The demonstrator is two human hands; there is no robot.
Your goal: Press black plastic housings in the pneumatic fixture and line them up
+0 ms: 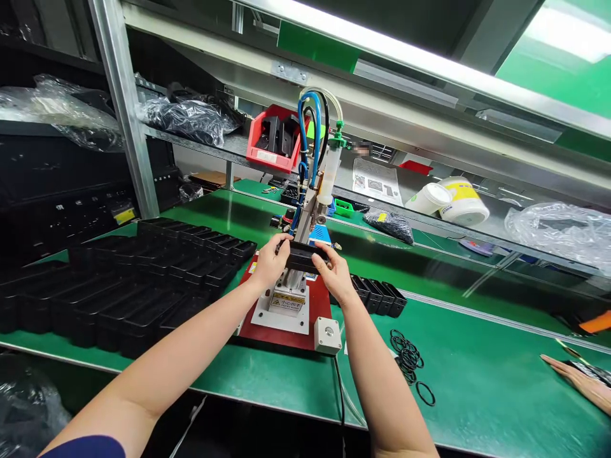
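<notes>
A yellow-and-white warning label [288, 301], bearing a triangle and Chinese characters too small to read for certain, fronts a metal bench machine [304, 219] on a dark red base plate [258, 329]. A printed white sheet [377, 180] and a white tub with a yellow label [463, 202] sit on the shelf behind, their print illegible. Black plastic boxes [128, 312] crowd the green counter [277, 385] at left; a shorter row of black boxes [382, 296] stands at right, near loose black rubber rings [408, 356]. Another person's hand [580, 380] rests at the right edge. Before the machine, partly blocking it from view, a long black plastic case [304, 256] is held aloft, the left hand [271, 261] and right hand [337, 275] grasping opposite ends, fingers [282, 238] bent around it, thumbs on the near side.
</notes>
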